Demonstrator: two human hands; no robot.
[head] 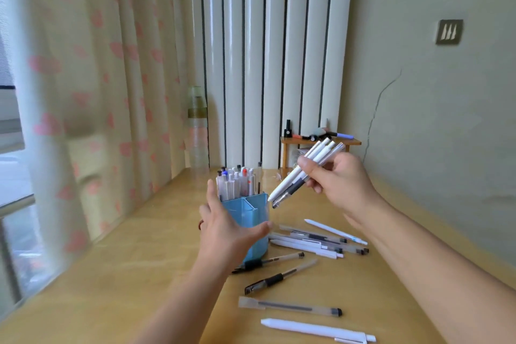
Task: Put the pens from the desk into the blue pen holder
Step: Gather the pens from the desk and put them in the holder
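Note:
The blue pen holder point(245, 207) stands on the wooden desk point(125, 274), its rear compartment packed with several pens point(237, 181). My left hand point(226, 229) wraps around the holder's near side, fingers spread against it. My right hand point(337, 179) hovers above and to the right of the holder, gripping a bunch of white and clear pens point(304, 173) whose tips slant down toward the holder's rim. Several loose pens point(315, 240) lie on the desk right of the holder. More pens point(290, 307) lie nearer to me.
A small wooden shelf point(321, 144) with markers and a small bottle stands at the back by the wall. A stack of clear plastic cups point(198, 134) stands behind the holder on the left. A curtain point(97, 92) hangs along the desk's left edge.

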